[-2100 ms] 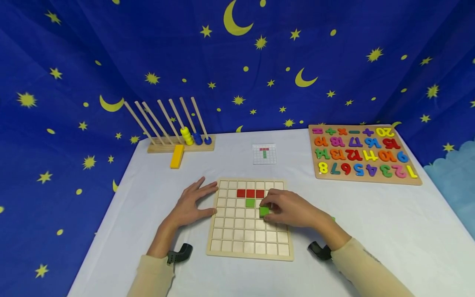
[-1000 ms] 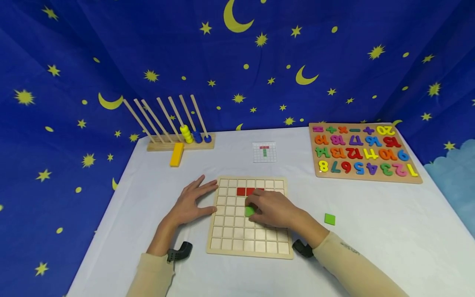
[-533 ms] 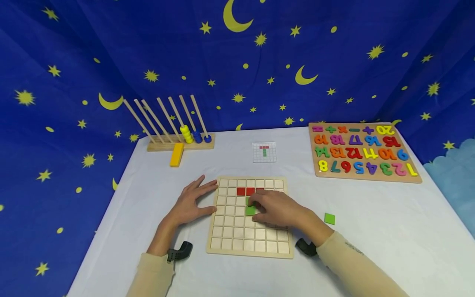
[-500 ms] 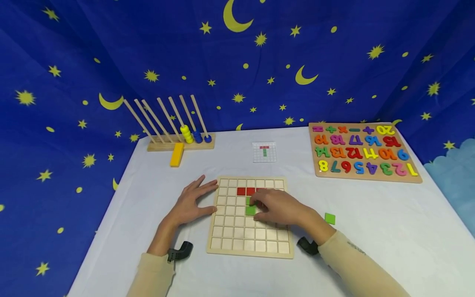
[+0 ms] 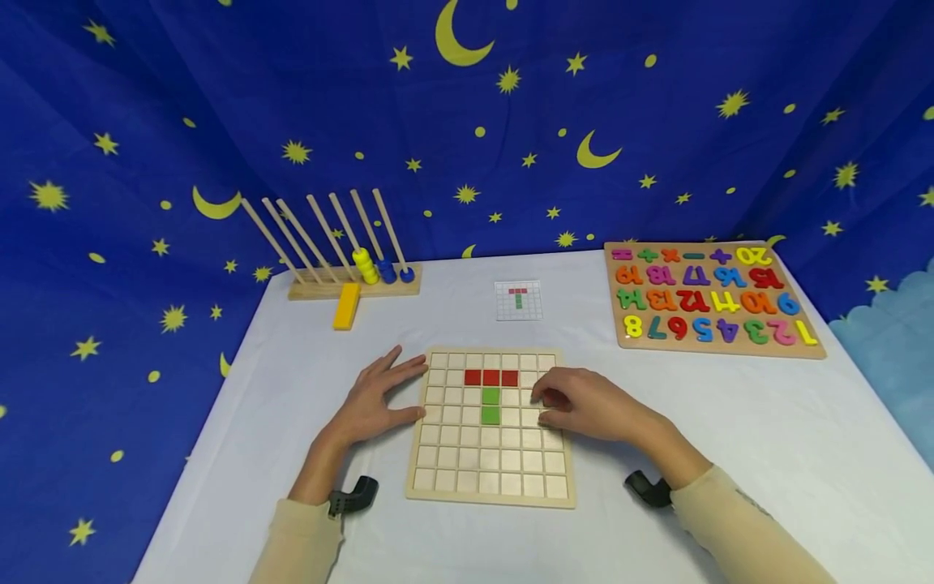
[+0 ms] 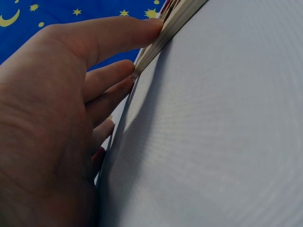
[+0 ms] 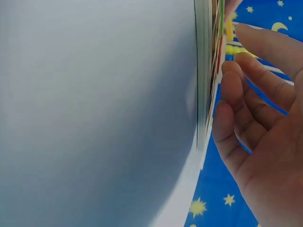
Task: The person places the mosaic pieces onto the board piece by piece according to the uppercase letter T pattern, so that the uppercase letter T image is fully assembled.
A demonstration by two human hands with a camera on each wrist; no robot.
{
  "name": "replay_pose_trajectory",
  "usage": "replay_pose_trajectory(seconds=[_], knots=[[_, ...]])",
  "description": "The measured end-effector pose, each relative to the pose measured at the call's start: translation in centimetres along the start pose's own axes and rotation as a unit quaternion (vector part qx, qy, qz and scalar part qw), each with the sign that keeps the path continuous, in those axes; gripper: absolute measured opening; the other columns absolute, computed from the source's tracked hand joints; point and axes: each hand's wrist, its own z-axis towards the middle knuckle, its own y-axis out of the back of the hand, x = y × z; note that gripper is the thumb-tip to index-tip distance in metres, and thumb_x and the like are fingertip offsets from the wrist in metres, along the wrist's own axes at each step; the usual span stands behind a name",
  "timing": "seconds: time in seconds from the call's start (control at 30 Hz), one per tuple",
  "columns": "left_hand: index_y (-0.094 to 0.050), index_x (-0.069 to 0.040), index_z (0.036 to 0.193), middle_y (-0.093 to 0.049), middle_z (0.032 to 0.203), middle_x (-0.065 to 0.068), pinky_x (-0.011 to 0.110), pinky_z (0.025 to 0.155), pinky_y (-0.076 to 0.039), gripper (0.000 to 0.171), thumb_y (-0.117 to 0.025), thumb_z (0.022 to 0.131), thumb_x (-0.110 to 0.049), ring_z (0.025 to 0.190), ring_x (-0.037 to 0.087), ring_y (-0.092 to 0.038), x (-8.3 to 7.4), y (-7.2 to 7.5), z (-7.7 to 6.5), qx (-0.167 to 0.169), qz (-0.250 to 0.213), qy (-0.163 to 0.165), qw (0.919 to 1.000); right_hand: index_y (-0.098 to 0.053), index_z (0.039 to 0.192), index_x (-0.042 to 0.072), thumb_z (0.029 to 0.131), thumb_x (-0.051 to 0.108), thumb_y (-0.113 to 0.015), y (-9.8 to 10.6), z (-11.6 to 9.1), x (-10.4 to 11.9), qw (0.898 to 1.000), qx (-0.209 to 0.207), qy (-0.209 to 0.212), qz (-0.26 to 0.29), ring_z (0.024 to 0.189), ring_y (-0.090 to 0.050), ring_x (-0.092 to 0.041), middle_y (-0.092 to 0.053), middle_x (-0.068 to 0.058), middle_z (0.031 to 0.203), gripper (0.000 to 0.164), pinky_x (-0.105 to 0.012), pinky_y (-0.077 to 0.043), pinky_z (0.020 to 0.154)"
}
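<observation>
A wooden grid board (image 5: 490, 502) lies on the white cloth. Three red tiles (image 5: 491, 378) form a row near its top, and two green tiles (image 5: 490, 405) run down below the middle one. My left hand (image 5: 374, 401) is spread at the board's left side; in the left wrist view its thumb (image 6: 142, 33) touches the board's edge. Over the right part of the board is my right hand (image 5: 591, 405), fingers loosely bent with nothing between them. The right wrist view shows those fingers (image 7: 232, 90) beside the board's edge.
Behind the board lies a small card (image 5: 519, 301) with a red and green T on a grid. A peg abacus (image 5: 321, 290) with yellow and blue beads and a yellow block (image 5: 346, 307) stand back left. A number puzzle board (image 5: 620, 341) lies back right.
My right hand has set a green tile under the first green one, let go and drawn back right. The loose green tile on the cloth is now hidden. My left hand has stayed put.
</observation>
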Motion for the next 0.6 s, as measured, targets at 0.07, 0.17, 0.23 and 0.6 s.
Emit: replay_pose_trajectory(seconds=[0.07,0.17,0.23,0.6], knots=[[-0.053,-0.024,0.140,-0.039,0.149,-0.009,0.057,0.109,-0.013,0.070,-0.075,0.079,-0.048,0.144,0.025,-0.014,0.1,-0.1,0.0,0.000,0.001,-0.002,1.0000,-0.066,0.106,0.019,0.084,0.030,-0.075,0.2,-0.4,-0.3,1.000,-0.005,-0.002,0.001,0.079,-0.053,-0.011,-0.057,0.012,0.086,0.026,-0.027,-0.045,0.069],[-0.053,-0.024,0.140,-0.039,0.149,-0.009,0.057,0.108,-0.013,0.070,-0.075,0.079,-0.048,0.144,0.025,-0.015,0.2,-0.1,-0.1,0.000,0.001,-0.002,1.0000,-0.066,0.105,0.019,0.083,0.027,-0.076,0.6,-1.0,-0.8,1.000,-0.016,-0.004,0.002,0.078,-0.054,-0.011,-0.056,0.013,0.085,0.025,-0.027,-0.045,0.067],[-0.053,-0.024,0.140,-0.039,0.149,-0.008,0.058,0.108,-0.014,0.070,-0.075,0.079,-0.048,0.144,0.025,-0.015,0.2,-0.1,-0.1,-0.001,0.000,-0.001,1.0000,-0.066,0.104,0.019,0.083,0.025,-0.077,1.0,-1.4,-1.1,1.000,-0.023,-0.006,0.000,0.077,-0.054,-0.011,-0.056,0.013,0.084,0.025,-0.026,-0.046,0.066],[-0.052,-0.023,0.141,-0.040,0.149,-0.006,0.058,0.108,-0.013,0.071,-0.076,0.078,-0.046,0.144,0.027,-0.015,0.0,0.0,0.0,-0.002,-0.003,-0.005,1.0000,-0.067,0.107,0.018,0.082,0.027,-0.078,2.9,-3.3,-2.7,0.999,-0.034,-0.040,-0.012,0.077,-0.054,-0.012,-0.057,0.013,0.085,0.028,-0.026,-0.047,0.066]])
